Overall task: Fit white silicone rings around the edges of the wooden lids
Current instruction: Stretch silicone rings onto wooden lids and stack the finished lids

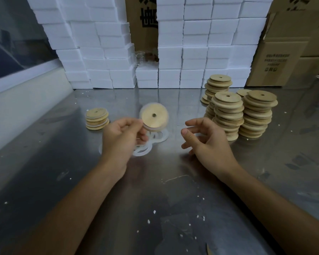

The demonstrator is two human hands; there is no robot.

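Left hand [122, 137] is pinching a ringed lid [154, 116], likely bound for the finished stack [97, 121]; right hand [203, 137] is hovering released, holding nothing, above the worktop [155, 190].

Shiny metal table [63, 162] fills the view, scratched and dotted with white crumbs [154, 211]. Far left, 1 short stack of ringed lids [97, 120]. Right side, 4 or so tall stacks of bare wooden lids [236, 111], packed close. Loose white rings [155, 139] lie mid-table, overlapping. White foam boxes [155, 78] line the back edge, cardboard cartons [276, 67] at the far right.
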